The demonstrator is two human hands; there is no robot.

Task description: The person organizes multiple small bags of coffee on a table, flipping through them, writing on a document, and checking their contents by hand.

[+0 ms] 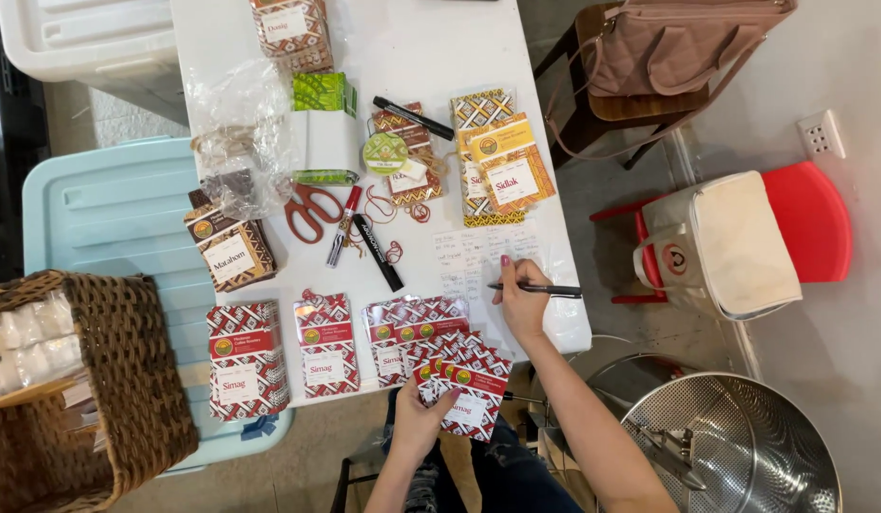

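Overhead, white table (402, 47) with packs, two hands working.
Wicker basket (127, 380) sits far left on a blue lid (117, 218); red chair (811, 218) and steel drum (745, 446) are right. Left hand (417, 418) is clamped on a fan of red patterned packs (469, 380) at the near edge. Right hand (521, 299) pinches a black pen (545, 289) over the list sheet (474, 252). Scissors (310, 211) lie mid-table.

Both forearms bare, no sleeves visible. Right hand (522, 302): pink-painted fingernails. Left hand (419, 419): same polish. Legs, bottom centre of frame: dark distressed jeans (502, 470).
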